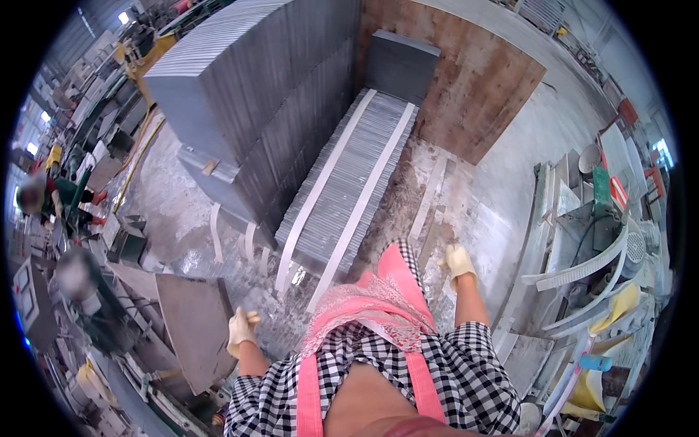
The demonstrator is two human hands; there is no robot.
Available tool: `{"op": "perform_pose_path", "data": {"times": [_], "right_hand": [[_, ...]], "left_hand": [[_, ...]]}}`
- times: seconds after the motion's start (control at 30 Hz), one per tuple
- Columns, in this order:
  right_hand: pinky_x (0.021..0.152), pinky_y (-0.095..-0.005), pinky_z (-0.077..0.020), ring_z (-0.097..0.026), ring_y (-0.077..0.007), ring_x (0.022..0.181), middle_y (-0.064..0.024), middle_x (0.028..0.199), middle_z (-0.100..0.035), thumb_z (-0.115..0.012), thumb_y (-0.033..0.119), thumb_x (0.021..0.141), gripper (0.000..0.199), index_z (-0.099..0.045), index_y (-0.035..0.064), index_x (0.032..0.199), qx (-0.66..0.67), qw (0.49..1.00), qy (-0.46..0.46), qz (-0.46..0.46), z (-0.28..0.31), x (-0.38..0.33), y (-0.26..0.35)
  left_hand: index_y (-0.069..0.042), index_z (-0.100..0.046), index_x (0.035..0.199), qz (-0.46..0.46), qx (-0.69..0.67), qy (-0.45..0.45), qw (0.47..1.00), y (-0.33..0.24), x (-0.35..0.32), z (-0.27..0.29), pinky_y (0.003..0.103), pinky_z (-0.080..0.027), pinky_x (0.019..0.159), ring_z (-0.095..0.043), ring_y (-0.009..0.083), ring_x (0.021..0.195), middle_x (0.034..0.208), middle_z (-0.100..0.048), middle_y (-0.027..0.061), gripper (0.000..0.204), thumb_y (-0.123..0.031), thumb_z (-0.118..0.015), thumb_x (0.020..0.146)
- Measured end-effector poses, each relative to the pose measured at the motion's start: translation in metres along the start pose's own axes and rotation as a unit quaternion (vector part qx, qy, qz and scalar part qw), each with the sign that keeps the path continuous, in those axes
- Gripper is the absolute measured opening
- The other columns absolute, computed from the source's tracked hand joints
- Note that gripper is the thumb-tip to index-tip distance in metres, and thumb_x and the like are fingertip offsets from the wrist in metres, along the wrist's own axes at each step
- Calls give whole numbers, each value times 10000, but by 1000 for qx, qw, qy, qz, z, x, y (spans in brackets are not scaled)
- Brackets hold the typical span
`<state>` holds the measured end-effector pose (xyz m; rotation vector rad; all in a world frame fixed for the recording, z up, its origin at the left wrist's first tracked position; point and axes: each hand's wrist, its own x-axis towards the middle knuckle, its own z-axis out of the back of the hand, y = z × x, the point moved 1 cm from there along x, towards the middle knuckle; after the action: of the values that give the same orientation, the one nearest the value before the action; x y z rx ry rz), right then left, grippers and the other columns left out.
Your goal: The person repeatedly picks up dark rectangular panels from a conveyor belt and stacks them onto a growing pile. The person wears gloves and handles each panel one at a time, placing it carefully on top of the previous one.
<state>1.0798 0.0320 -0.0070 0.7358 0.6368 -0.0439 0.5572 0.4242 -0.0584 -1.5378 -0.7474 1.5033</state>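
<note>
A: How are the fingers held?
B: Left hand: loosely bent, nothing gripped. Right hand: curled; whether anything is pinched cannot be told.
A: The slab row?
B: Ahead, beside the taller stack.
A: Risk?
B: Slabs might be dislodged were the straps pulled unevenly.

A brown wooden panel stands upright on the grey, stained floor. Far left of the panel — machinery and small bright windows. To its right — a pale wall and another bright window. Floor below the panel reflects light in patches.
</note>
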Motion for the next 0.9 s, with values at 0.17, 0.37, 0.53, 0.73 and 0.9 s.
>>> {"op": "perform_pose_path", "data": {"times": [0.17,0.37,0.53,0.73,0.9], "right_hand": [[660,-430,-512,-654,-263,710,-155,881,-711,-484,347,934,414,-576,14,1163,9,994,34,108,-40,-34,65],[674,-423,-583,-703,-316,745,-207,1048,-687,-412,331,979,382,-566,-15,1038,-158,963,209,63,-117,3,-40],[642,-406,-582,-700,-314,715,-210,982,-689,-411,311,972,377,-563,-23,1058,-169,946,271,57,-177,14,-55],[603,-386,-580,-698,-311,679,-213,902,-691,-409,287,964,373,-560,-33,1083,-158,937,297,93,-222,-63,-85],[571,-369,-579,-695,-308,649,-215,836,-692,-407,267,957,372,-557,-41,1104,-164,922,332,114,-248,-97,-95]], "left_hand": [[43,-669,891,-30,22,45,998,-16,-13,2,295,-463,598,-641,195,615,712,-698,137,473,-405,-549,983],[33,-708,813,-22,26,-53,998,-7,-44,88,304,-497,707,-683,202,709,663,-701,129,524,-409,-479,979],[5,-732,821,14,94,-207,974,56,-117,165,338,-494,773,-666,213,706,664,-715,112,519,-406,-447,962],[34,-699,853,-6,-17,-387,922,110,-294,328,367,-495,709,-655,255,600,678,-702,168,494,-376,-449,967],[35,-669,901,-5,-95,-569,817,137,-399,394,380,-489,648,-582,238,518,679,-699,187,430,-340,-465,960]]}}
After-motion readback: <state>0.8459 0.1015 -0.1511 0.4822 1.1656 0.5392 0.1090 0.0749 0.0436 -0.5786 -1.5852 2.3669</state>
